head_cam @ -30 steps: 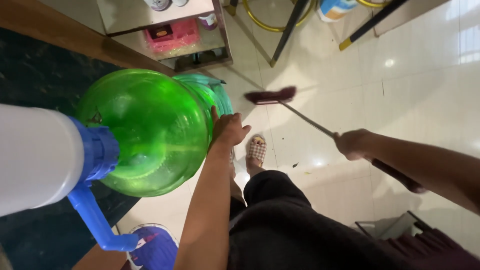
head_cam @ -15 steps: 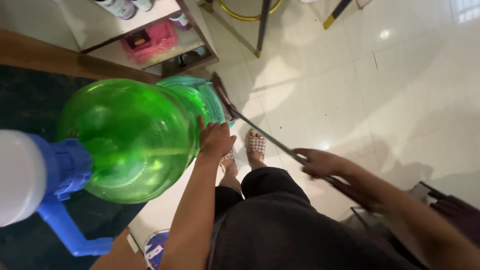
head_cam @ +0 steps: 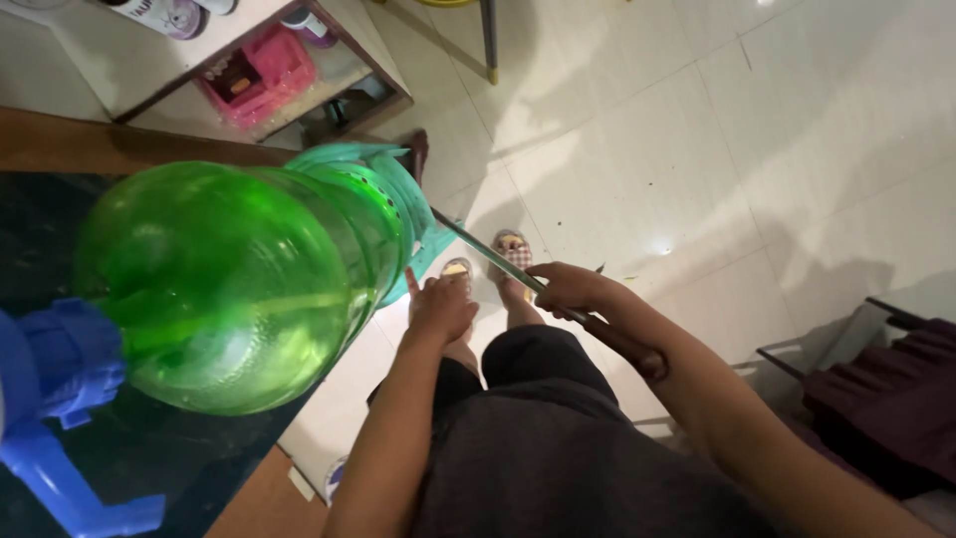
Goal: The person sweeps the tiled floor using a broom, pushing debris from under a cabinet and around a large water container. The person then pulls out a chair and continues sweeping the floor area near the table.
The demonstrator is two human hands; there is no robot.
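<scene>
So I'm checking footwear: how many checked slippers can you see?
2. One checked slipper shows just past the left hand; the other lies beside it, under the broom handle gripped by the right hand.

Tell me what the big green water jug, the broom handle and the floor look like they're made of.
Green water jug: translucent glossy plastic, by the light glowing through it and its moulded ribs. Broom handle: thin, grey, faintly shiny, likely metal, with a darker grip under the right hand; hard to confirm. Floor: pale glazed tile, showing grout lines and lamp reflections. The left hand rests by the jug.
</scene>
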